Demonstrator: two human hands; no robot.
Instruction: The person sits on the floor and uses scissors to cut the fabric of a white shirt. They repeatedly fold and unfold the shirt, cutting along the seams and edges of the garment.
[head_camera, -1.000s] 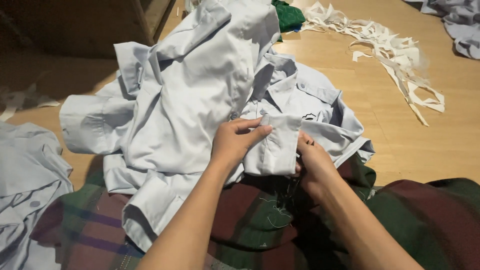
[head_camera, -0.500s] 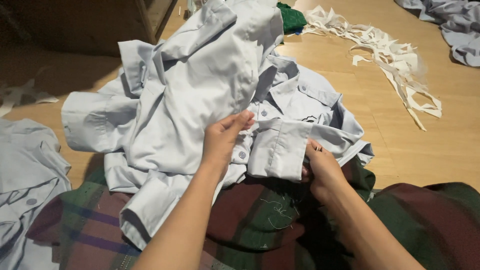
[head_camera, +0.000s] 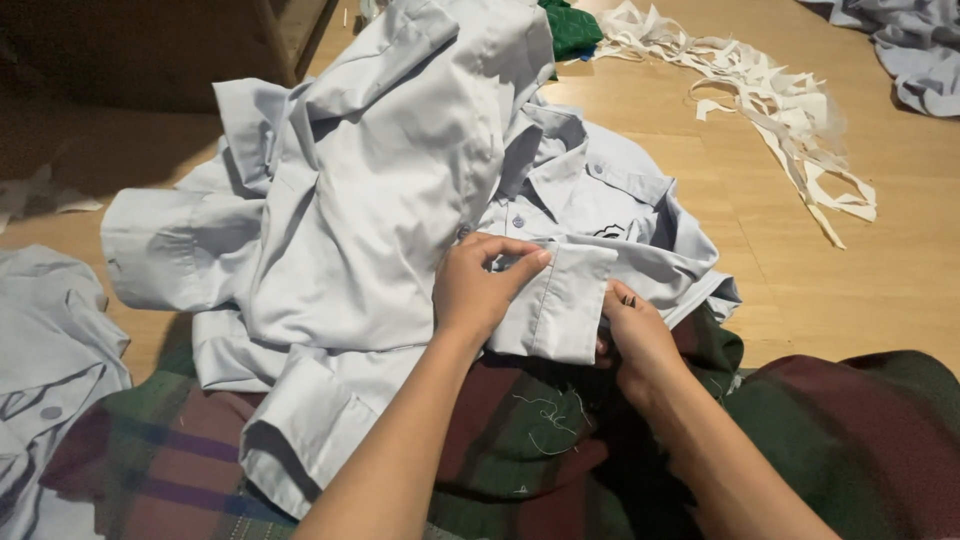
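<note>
Both hands pinch a folded pale-blue cotton shirt cuff (head_camera: 560, 300) above the lap.

Left hand (head_camera: 480, 285) grips the cuff's upper left edge, thumb and forefinger closed on the cloth; right hand (head_camera: 635, 335) closes on its right edge, and something small and dark sits between the fingertips, too small to tell what. To do this well, I judge the cuff should stay flat and taut between the two grips, with any fine work kept close to the edge. Behind the cuff lies the heaped pale-blue shirt (head_camera: 380, 200); under it a dark green-and-maroon plaid blanket (head_camera: 520, 450) flecked with loose threads. Beyond the cuff, on the wooden floor (head_camera: 800, 290), lie white fabric strips (head_camera: 780, 110); more pale-blue garments (head_camera: 45, 340) sit off to its left.
</note>
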